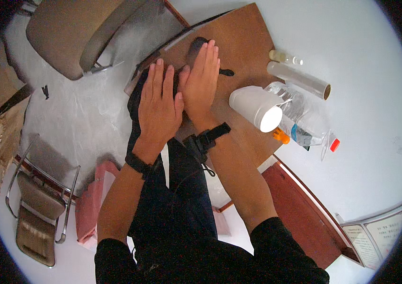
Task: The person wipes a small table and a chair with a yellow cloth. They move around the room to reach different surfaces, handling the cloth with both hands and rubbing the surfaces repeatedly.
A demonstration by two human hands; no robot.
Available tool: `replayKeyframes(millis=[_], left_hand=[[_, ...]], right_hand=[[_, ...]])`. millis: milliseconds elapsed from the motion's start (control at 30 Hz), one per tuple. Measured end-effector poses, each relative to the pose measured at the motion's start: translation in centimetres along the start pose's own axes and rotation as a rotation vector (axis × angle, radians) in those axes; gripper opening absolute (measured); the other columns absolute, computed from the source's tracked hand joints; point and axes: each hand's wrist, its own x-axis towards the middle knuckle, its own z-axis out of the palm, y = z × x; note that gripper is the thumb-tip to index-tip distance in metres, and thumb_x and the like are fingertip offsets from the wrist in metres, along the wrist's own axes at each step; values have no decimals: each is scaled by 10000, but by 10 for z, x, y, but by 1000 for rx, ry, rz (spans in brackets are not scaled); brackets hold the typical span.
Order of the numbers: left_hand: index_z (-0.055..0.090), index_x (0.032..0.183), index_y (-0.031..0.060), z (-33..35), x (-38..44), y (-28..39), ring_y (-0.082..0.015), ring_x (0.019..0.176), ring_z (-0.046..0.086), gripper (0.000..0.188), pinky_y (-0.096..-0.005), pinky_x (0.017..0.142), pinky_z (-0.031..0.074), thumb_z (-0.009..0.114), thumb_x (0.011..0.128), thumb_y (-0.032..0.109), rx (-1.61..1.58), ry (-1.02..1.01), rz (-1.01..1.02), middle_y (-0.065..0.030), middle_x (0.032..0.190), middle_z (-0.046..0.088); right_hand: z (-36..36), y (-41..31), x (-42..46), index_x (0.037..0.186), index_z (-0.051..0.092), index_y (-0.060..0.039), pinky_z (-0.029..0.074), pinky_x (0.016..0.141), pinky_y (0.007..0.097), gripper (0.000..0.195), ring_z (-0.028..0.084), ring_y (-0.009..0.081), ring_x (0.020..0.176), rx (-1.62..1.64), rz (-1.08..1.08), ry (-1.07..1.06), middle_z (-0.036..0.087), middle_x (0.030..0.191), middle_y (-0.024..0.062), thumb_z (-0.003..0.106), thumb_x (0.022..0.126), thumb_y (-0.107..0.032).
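Note:
My left hand [160, 106] is held flat with its back to me, over dark, soft-looking material [137, 96] by the edge of a brown wooden table [247, 42]. Its fingers are straight and slightly spread. Beside it, my right hand [202, 83] is also flat, fingers extended, over a black object [197, 44] that it largely covers. A small black end [227, 72] sticks out past its outer side. The two thumbs are close together. Neither hand is gripping anything. The palms are hidden, so contact cannot be told. Black bands [140, 166] and a black strapped device [201, 142] circle my wrists.
Right of my hands stand a white cylinder [250, 106] with a bright end, a clear plastic bottle [311, 120] with a red cap, an orange item [281, 136] and a clear tube-like container [296, 78]. Chairs [66, 35] and a pink bag [91, 206] are at left.

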Motion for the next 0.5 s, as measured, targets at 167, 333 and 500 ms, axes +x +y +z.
replayKeyframes(millis=[167,333,500], left_hand=[[395,1444,-12,1,48,-7,-422,1387,384,538,-508,1144,316,503,965,210,103,60,-3,-239,1511,389],[463,1378,-7,1,67,-7,-387,1206,558,468,-479,1042,415,499,973,225,128,-44,-201,-222,1321,573],[586,1211,9,-1,80,9,-378,1080,624,335,-467,949,478,488,972,223,93,-90,-480,-201,1157,657]], right_hand=[[8,-1,30,1475,307,103,235,1184,529,679,268,436,1461,0,97,103,264,1576,286,555,881,-115],[4,-5,37,1465,332,97,226,1184,531,672,277,430,1456,36,139,76,295,1562,281,548,866,-118],[-9,-6,38,1480,314,72,197,1199,514,687,249,409,1472,67,229,7,276,1580,247,543,863,-124]])
